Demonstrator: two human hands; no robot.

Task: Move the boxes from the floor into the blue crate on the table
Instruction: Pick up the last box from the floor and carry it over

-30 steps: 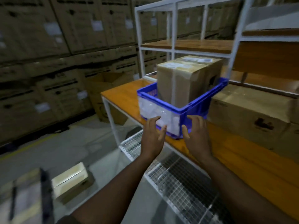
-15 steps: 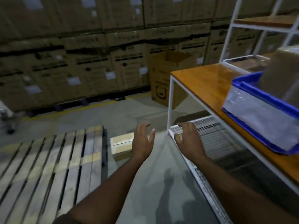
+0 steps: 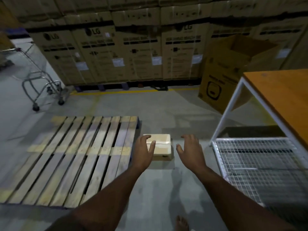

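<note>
head view, near to far. a bare foot (image 3: 181,223) stands on the grey floor (image 3: 158,189) at the lower edge. both forearms reach forward and down; the left hand (image 3: 144,151) and right hand (image 3: 190,151) have their fingers spread wide and hold nothing. a small cardboard box (image 3: 162,146) lies on the floor between the two hands, partly hidden behind the left fingers (image 3: 146,139); whether they touch it cannot be told. the right fingers (image 3: 188,138) are just beside its right end, apart from it. left of the left fingers lies a wooden pallet (image 3: 75,157); right of the right fingers stand the wire lower shelf (image 3: 258,164) and the orange table top (image 3: 286,97). judged step: closing on the box. it is done well by setting a palm on each short end, squeezing evenly and lifting level. the blue crate is out of frame. beyond the fingertips an open carton (image 3: 233,67) stands by the table; its contents are hidden. stacked cartons (image 3: 125,52) line the far side, a metal trolley (image 3: 43,84) far left.
</note>
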